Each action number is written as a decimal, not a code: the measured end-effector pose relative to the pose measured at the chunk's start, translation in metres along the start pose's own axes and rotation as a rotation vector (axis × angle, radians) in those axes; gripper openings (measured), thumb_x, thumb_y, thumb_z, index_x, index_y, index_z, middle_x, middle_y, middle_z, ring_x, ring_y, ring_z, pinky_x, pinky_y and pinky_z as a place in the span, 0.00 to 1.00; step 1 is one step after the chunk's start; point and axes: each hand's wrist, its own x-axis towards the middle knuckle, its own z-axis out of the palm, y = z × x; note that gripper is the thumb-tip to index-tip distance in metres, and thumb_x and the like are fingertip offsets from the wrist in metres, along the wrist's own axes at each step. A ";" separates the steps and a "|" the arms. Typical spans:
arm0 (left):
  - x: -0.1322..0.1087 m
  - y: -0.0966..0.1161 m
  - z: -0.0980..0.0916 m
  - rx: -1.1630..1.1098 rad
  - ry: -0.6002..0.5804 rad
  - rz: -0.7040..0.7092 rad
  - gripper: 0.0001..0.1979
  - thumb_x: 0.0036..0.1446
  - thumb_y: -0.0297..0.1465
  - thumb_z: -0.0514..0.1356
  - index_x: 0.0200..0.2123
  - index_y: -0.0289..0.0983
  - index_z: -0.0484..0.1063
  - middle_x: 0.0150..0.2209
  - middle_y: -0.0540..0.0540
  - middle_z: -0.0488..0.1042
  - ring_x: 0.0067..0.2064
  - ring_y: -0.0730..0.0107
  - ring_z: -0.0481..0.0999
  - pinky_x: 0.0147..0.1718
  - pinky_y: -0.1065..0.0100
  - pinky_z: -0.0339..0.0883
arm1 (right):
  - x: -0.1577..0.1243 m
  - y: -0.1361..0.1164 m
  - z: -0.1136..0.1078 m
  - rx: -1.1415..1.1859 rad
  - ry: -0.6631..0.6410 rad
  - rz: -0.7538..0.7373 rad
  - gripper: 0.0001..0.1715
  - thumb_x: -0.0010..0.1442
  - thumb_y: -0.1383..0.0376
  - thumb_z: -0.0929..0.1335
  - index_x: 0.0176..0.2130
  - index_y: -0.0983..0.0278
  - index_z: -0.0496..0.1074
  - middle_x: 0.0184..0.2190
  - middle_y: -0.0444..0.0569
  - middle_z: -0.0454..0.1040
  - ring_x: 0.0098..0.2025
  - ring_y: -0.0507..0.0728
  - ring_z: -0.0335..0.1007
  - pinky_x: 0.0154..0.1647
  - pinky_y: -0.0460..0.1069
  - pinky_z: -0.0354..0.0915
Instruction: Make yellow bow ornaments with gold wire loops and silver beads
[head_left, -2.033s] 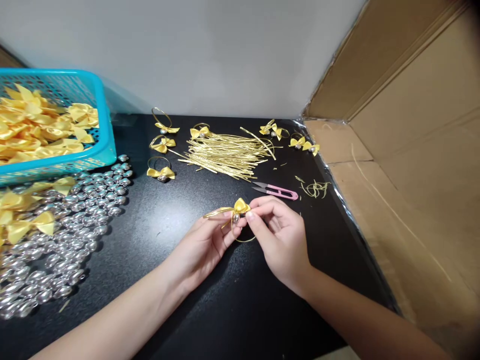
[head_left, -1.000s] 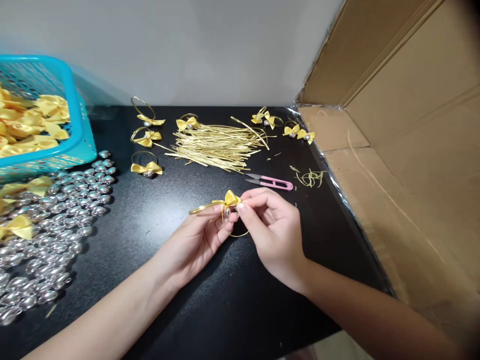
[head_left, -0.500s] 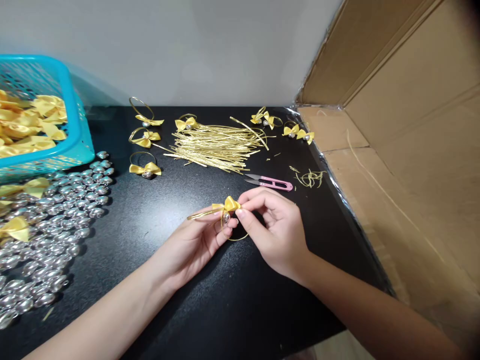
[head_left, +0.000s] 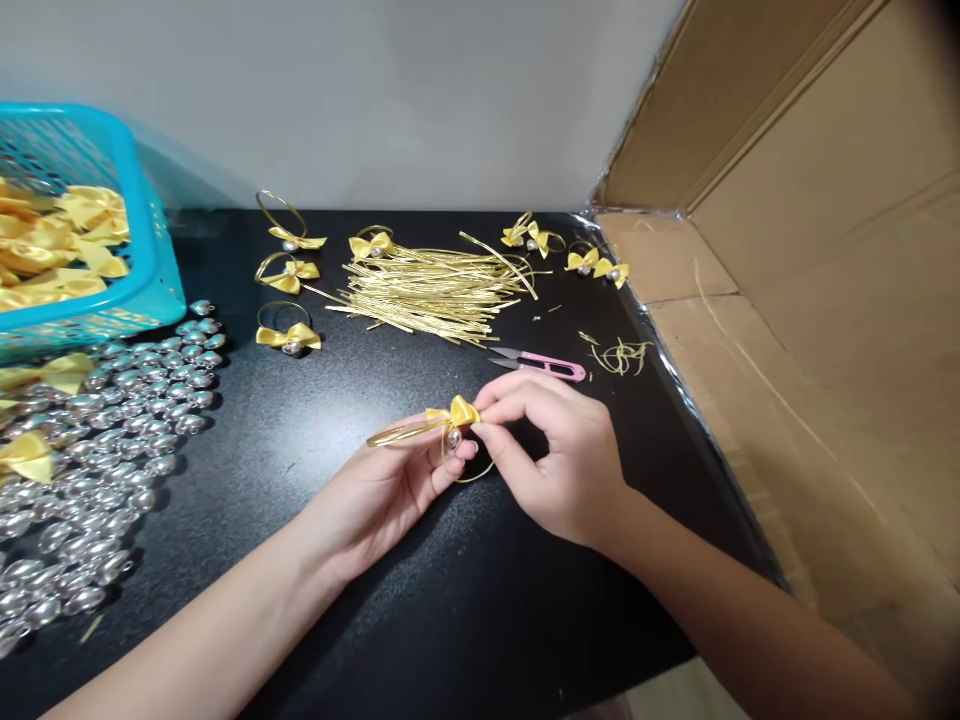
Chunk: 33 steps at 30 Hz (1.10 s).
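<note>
A yellow satin bow (head_left: pixel 459 411) with a silver bead (head_left: pixel 454 438) and a gold cord loop (head_left: pixel 401 434) is held between my two hands above the black table. My left hand (head_left: pixel 397 490) grips it from the left, the loop lying over its fingers. With thumb and forefinger, my right hand (head_left: pixel 555 450) pinches the bow's right end. A thin gold cord end (head_left: pixel 477 476) curves below the bead. Just behind my right hand lie pink thread snips (head_left: pixel 551 365).
A heap of gold cords (head_left: pixel 435 290) lies at the back, with several beaded bows (head_left: pixel 292 337) around it. Cord scraps (head_left: pixel 621 356) lie right. At left are a blue basket (head_left: pixel 139 200) of yellow bows and many silver beads (head_left: pixel 112 450). Cardboard (head_left: pixel 810 250) stands at right.
The cord loop has shifted slightly left and opened a little wider to view. My right hand has turned slightly while still pinching the bow.
</note>
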 end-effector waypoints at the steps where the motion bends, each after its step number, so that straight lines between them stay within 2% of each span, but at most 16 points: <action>1: 0.000 0.000 0.000 0.002 -0.006 0.003 0.13 0.54 0.13 0.56 0.25 0.28 0.78 0.24 0.44 0.80 0.23 0.73 0.80 0.26 0.77 0.77 | 0.001 0.000 -0.001 -0.005 -0.004 -0.007 0.08 0.57 0.77 0.67 0.28 0.67 0.70 0.30 0.50 0.76 0.35 0.50 0.74 0.39 0.44 0.69; 9: -0.001 0.000 0.000 0.028 -0.009 0.009 0.09 0.51 0.14 0.60 0.25 0.29 0.77 0.24 0.46 0.79 0.23 0.75 0.80 0.26 0.79 0.77 | 0.001 0.004 -0.003 0.003 -0.045 0.001 0.08 0.58 0.75 0.67 0.29 0.65 0.69 0.31 0.49 0.76 0.35 0.52 0.74 0.38 0.47 0.70; 15: -0.001 -0.002 0.001 0.050 -0.022 0.030 0.10 0.52 0.13 0.58 0.26 0.28 0.78 0.25 0.45 0.79 0.24 0.74 0.80 0.26 0.78 0.77 | 0.001 0.002 -0.003 -0.008 -0.070 0.007 0.09 0.59 0.74 0.65 0.29 0.62 0.68 0.31 0.47 0.76 0.35 0.53 0.75 0.37 0.49 0.71; 26: 0.000 -0.004 -0.001 0.042 -0.044 0.063 0.13 0.54 0.12 0.56 0.26 0.28 0.78 0.26 0.44 0.79 0.25 0.75 0.79 0.27 0.79 0.76 | 0.000 0.004 -0.002 0.015 -0.060 0.013 0.09 0.59 0.74 0.65 0.29 0.63 0.68 0.31 0.48 0.76 0.35 0.53 0.74 0.38 0.49 0.71; 33: -0.002 -0.006 0.001 0.038 -0.035 0.057 0.10 0.51 0.12 0.60 0.26 0.29 0.78 0.26 0.45 0.79 0.26 0.75 0.80 0.28 0.79 0.76 | -0.001 0.003 0.001 0.053 -0.043 0.044 0.08 0.59 0.74 0.66 0.29 0.63 0.68 0.31 0.48 0.76 0.35 0.53 0.74 0.37 0.49 0.71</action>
